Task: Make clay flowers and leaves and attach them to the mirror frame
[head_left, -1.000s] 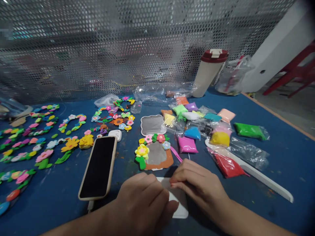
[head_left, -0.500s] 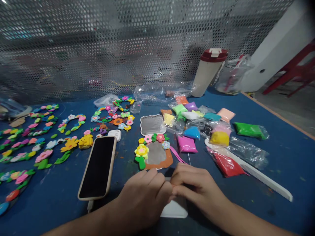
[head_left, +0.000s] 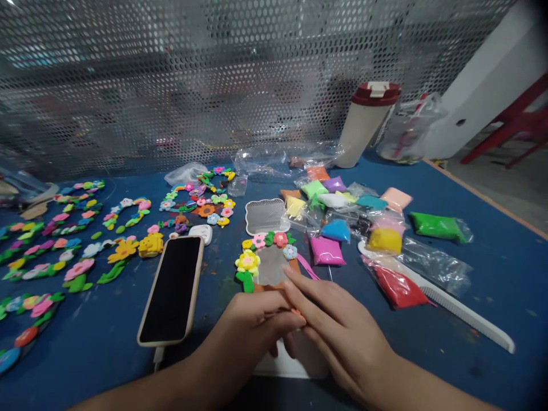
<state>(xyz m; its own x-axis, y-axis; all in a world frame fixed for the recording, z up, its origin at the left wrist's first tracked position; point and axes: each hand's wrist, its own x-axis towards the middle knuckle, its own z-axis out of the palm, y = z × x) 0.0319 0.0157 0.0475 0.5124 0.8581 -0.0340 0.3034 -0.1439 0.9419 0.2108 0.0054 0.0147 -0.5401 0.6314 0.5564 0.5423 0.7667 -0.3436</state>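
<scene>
My left hand (head_left: pixel 261 325) is closed, its thumb and fingers pinching a small bit of orange clay (head_left: pixel 298 313). Against that clay, my right hand (head_left: pixel 340 328) presses its fingers, held together and laid across the left fingertips. Most of the clay is hidden between the hands. Beneath them lies a white flat board (head_left: pixel 295 365), largely covered. Just beyond is a small mirror (head_left: pixel 270 264) framed with clay flowers, green leaves and a brown border; my fingers cover its lower right part. A plain white-rimmed mirror (head_left: pixel 265 217) lies behind it.
A phone (head_left: pixel 172 291) on a cable lies left, near several clay-flower frames (head_left: pixel 128 214). To the right are colored clay packets (head_left: pixel 327 251), a red packet (head_left: pixel 396 285) and a white comb (head_left: pixel 466 314). A tumbler (head_left: pixel 368 125) stands behind, before a perforated metal panel (head_left: pixel 257 85).
Both hands have shifted slightly; the right hand's fingers have straightened and now lie over the left fingertips, covering part of the flower mirror. A bit of orange clay shows between them.
</scene>
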